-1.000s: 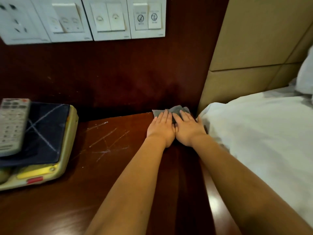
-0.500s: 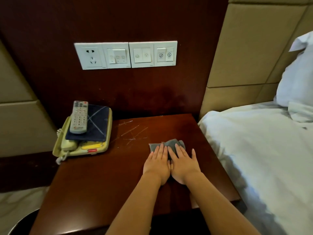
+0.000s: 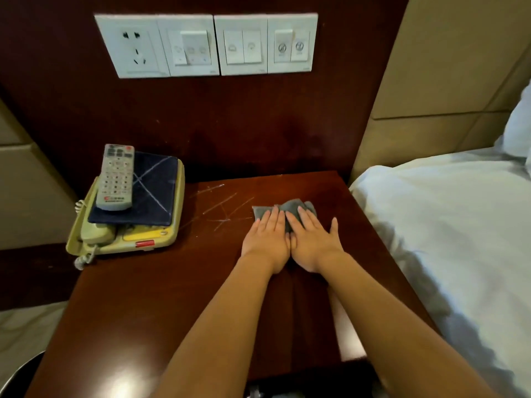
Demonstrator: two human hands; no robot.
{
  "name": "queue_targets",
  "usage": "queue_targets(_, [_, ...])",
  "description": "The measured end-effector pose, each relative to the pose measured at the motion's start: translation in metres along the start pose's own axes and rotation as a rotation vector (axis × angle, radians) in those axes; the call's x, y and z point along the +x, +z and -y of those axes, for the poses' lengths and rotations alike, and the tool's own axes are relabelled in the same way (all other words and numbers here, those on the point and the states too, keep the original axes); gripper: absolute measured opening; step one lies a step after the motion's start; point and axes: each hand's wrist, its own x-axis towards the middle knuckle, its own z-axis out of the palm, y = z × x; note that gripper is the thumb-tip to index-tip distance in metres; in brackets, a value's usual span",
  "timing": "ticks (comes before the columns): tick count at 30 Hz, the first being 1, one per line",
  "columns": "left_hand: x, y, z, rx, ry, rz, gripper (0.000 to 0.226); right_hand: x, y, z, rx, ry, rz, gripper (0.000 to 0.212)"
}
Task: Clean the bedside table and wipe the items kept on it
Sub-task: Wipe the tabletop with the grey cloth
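Bedside table (image 3: 143, 311) bears a grey cloth (image 3: 293, 205), pressed beneath left grip (image 3: 265, 239) and right grip (image 3: 313, 242), both spread flat.

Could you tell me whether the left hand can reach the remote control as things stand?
Probably yes: the left hand presses the cloth, and only bare tabletop separates it from the remote, which lies uncovered on the pad atop the telephone.

Found a telephone (image 3: 115, 249) at the back left of the bedside table (image 3: 143, 311), a pad (image 3: 156, 196) on it, a remote control (image 3: 116, 176) on the pad. Right of these, a cloth (image 3: 290, 206) under the left hand (image 3: 267, 239) and right hand (image 3: 313, 242). Saw a bed (image 3: 445, 225) right of the table, a switch panel (image 3: 207, 44) behind.
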Motion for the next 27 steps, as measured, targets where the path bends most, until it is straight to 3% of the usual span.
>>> queue_targets(13, [0.14,-0.028,0.038,-0.052,-0.017,-0.067,0.053,0.141,-0.032,-0.015,0.061,-0.001,-0.126,0.051])
queue_targets(19, [0.123,-0.029,0.035,-0.011,-0.032,-0.051,0.054,0.128,-0.032,-0.011,0.001,0.011,-0.087,0.052])
queue_targets(27, [0.037,-0.02,0.023,0.049,-0.08,0.021,0.056,0.05,-0.017,0.013,-0.016,-0.016,-0.007,0.054])
